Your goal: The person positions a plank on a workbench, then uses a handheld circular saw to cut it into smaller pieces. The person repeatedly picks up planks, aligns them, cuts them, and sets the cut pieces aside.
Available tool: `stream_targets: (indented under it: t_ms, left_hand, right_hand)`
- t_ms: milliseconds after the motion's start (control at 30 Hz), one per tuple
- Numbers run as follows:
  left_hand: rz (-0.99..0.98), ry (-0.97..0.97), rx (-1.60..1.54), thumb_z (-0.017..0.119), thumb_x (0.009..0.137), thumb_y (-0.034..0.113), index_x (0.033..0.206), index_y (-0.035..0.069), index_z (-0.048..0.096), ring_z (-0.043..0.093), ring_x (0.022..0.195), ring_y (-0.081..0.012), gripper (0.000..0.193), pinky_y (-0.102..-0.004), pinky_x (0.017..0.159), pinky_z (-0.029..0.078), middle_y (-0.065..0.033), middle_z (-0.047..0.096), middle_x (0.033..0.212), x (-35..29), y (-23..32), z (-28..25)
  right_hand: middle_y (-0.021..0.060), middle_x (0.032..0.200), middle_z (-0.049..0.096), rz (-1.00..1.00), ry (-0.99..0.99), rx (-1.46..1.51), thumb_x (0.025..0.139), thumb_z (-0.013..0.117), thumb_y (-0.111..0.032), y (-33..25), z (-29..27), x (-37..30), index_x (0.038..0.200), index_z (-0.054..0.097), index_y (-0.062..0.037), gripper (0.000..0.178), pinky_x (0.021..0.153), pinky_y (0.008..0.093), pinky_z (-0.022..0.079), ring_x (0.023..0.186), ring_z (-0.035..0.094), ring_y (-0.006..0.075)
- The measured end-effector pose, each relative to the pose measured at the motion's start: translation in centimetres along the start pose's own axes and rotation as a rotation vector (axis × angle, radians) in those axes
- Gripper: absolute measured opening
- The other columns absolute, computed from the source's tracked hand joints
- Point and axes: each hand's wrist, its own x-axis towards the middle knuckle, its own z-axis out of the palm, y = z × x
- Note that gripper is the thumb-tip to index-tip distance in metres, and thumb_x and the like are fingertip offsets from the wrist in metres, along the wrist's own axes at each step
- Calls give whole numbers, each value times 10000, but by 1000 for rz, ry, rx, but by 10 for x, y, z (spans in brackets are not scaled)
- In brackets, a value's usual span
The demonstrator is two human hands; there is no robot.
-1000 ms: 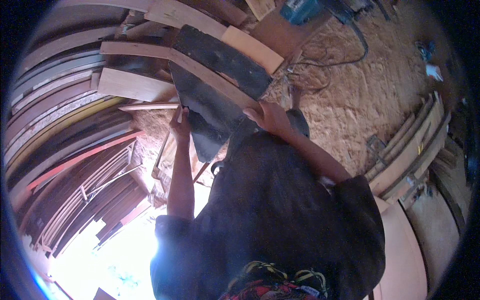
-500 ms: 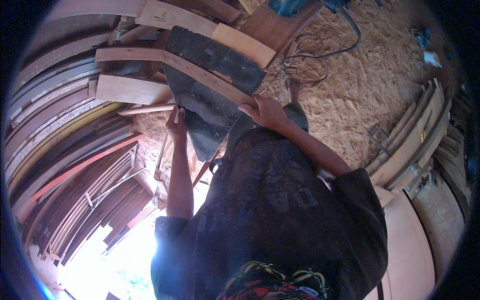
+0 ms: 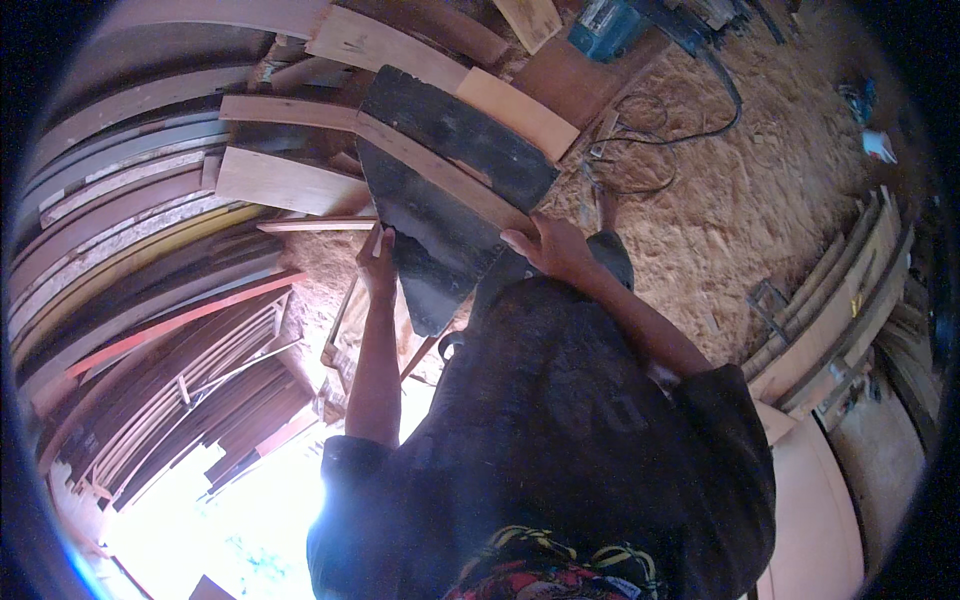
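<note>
Wooden strip [image 3: 450,180]; lying across a black board [image 3: 430,235]
Right hand [image 3: 562,248]: fingers gripping the strip's near right end, wrapped close; left hand [image 3: 377,265]: fingers resting curled at the board's left edge, any hold impossible to tell; blue tool [image 3: 606,32] sitting far right

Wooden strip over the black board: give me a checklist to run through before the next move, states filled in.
1. Right hand on the wooden strip: ok, grip at its near right end.
2. Strip lying across the black board: ok, it crosses the board at a slant.
3. Left hand apart from the strip: ok, it is by the board's left edge.
4. Small pale thing in the left hand identified: cannot tell, too small.
5. Blue power tool apart from both hands: ok, beyond the board.
6. Strip fixed to the board: cannot tell.
</note>
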Motion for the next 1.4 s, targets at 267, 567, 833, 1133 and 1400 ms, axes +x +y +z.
stream_targets:
  t_ms: [267,567,833,1133,1400]
  left_hand:
    - [-46,17,31,710,991,251,1363,-22,636,640,1193,-218,467,-335,1041,471,-167,690,1314,3,-22,-2]
    - [-69,9,-103,695,997,194,1341,-20,654,670,1107,-188,407,-320,964,520,-157,734,1199,3,-8,0]
    - [109,43,128,717,983,216,1326,-31,660,678,1081,-204,426,-336,976,521,-148,735,1190,15,-27,6]
    - [121,152,163,678,957,488,1323,61,683,702,1100,-300,563,-411,967,517,-187,748,1159,28,-85,13]
    - [-184,213,306,659,947,496,1336,190,692,655,1204,-380,496,-463,1017,500,-198,701,1268,8,-38,21]
  right_hand:
    - [279,822,701,-25,29,20,928,653,-606,2,5,-3,999,689,34,645,722,546,540,795,694,479]
    - [274,842,705,20,-26,8,931,617,-651,-2,0,-2,997,689,34,692,733,548,542,808,700,464]
    - [234,806,712,5,-14,11,932,622,-644,3,-1,3,992,700,20,671,713,531,543,770,703,448]
    - [87,643,654,132,-493,527,1064,531,-448,9,-11,20,849,624,-5,501,489,313,488,522,629,141]
    - [62,626,600,266,-570,775,1078,530,-382,14,-4,22,842,582,-22,434,445,308,469,478,579,148]
